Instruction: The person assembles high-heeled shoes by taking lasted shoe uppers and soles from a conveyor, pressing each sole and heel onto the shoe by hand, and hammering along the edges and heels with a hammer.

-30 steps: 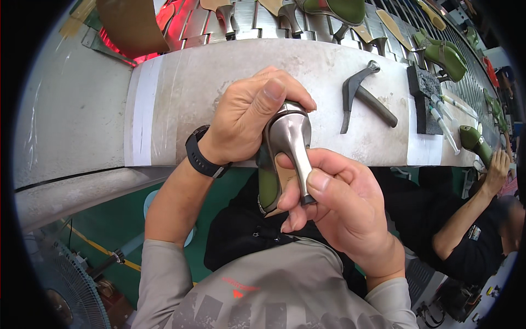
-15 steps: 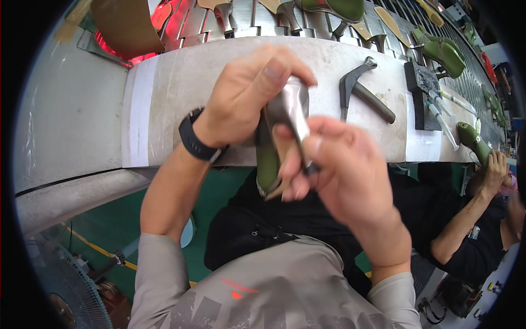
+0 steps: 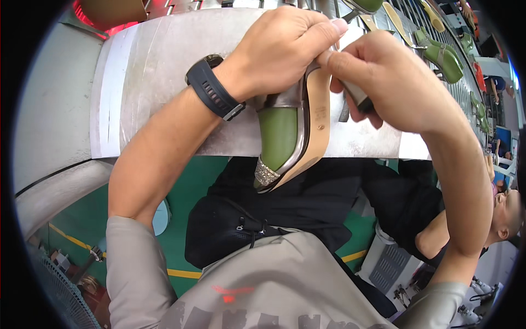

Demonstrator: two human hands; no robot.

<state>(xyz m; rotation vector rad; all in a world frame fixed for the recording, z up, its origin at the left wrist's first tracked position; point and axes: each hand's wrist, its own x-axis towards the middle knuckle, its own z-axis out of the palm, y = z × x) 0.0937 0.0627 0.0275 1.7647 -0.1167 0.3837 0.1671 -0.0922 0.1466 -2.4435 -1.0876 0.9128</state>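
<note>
A high-heeled shoe (image 3: 316, 126) on a green last (image 3: 278, 134) is held over the bench's near edge, toe toward me. Its tan sole faces right, and a glittery band (image 3: 266, 173) crosses the toe. My left hand (image 3: 285, 52) is wrapped around the shoe's back end. On the heel (image 3: 357, 96), which is grey with a black tip, my right hand (image 3: 383, 79) is closed, its thumb close to the left fingertips. Both hands hide the joint between heel and sole. A dark bit of the hammer (image 3: 344, 113) shows behind my right hand.
Beyond the pale bench (image 3: 164, 82) runs a slatted metal conveyor carrying green-lasted shoes (image 3: 442, 55) and tan insoles (image 3: 397, 23). Red light glows under a brown flap (image 3: 112, 12) at far left. A co-worker (image 3: 438, 233) sits at the right. A fan (image 3: 66, 290) stands lower left.
The shoe has turned so its sole faces right and shows more fully. Both hands moved farther from me, and my right hand now covers most of the hammer. The view has shifted.
</note>
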